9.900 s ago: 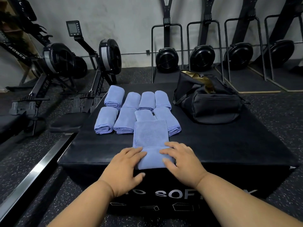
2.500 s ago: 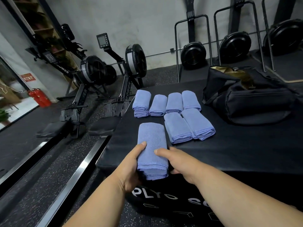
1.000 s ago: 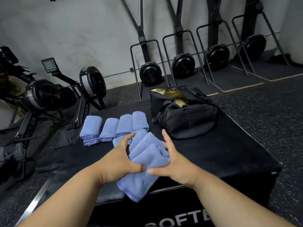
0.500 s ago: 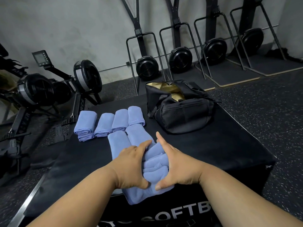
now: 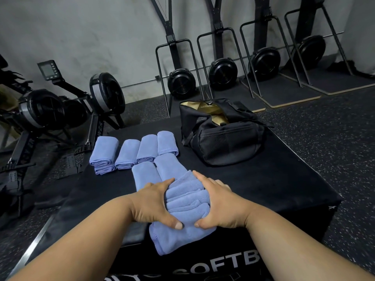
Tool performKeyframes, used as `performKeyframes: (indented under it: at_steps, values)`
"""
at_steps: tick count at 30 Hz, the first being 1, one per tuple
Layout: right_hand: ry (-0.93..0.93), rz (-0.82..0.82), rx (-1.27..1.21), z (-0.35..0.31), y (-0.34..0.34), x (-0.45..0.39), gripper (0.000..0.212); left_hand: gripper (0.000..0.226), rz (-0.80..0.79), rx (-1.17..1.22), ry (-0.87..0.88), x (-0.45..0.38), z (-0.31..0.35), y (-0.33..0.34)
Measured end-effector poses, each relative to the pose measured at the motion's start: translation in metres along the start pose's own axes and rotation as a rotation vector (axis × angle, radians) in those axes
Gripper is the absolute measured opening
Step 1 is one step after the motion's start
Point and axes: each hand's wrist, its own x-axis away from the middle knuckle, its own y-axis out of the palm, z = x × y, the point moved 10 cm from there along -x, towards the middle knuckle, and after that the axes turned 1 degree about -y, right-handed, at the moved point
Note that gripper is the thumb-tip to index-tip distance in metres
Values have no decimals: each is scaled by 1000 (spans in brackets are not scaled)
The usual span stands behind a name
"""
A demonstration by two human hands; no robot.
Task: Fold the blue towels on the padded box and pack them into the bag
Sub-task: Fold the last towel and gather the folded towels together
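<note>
- Soft, plush blue stack of towels [image 5: 185,201], bunched and creased, at near edge of matte black padded box [image 5: 284,185].
- Gripped between left hand [image 5: 156,201] and right hand [image 5: 219,203], thumbs curled over top.
- Black fabric bag [image 5: 225,142] gaping open behind, gold lining showing.

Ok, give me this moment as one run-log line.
left hand + right hand: grip towel stack from both sides | folded towels on padded box | bag open

We note the near row cut from four folded towels to two [image 5: 157,175], the others gathered into a stack [image 5: 185,211], our left hand [image 5: 154,201] and right hand [image 5: 219,203] now gripping its sides at the padded box [image 5: 284,191] front edge.
</note>
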Motion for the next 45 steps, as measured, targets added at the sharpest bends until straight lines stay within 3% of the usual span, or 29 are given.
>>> performKeyframes:
  at_steps: [4,6,12,15,21,23,27,31,34,37,40,45]
  values:
    - [-5,12,13,3,1,-1,114,84,-70,358,43,-5,-1,0]
    - [-9,23,0,4,1,-3,111,79,-76,480,35,-8,1,-3]
    - [-4,16,-131,10,6,-6,100,70,-159,559,56,-14,17,-5]
    - [-35,12,-191,10,7,-8,99,85,-221,453,99,-8,31,-3]
    - [-25,14,-299,12,9,-15,77,153,-177,247,141,7,34,17]
    - [-29,23,-344,12,7,-17,75,155,-91,153,129,7,32,13]
    - [-63,76,-439,5,3,-18,87,135,90,105,110,9,26,2]
    - [-99,152,-627,1,-5,-21,110,124,174,340,71,16,10,-9]
    - [-61,218,-866,6,-12,-24,135,120,294,675,104,24,0,-20]
    - [-55,128,-917,-2,-2,-23,151,115,379,1089,180,34,4,-19]
    - [-68,45,-955,-13,16,-19,149,96,373,1406,270,42,24,-7]
    - [-103,51,-1013,-22,14,-13,129,92,374,1457,268,44,34,4]
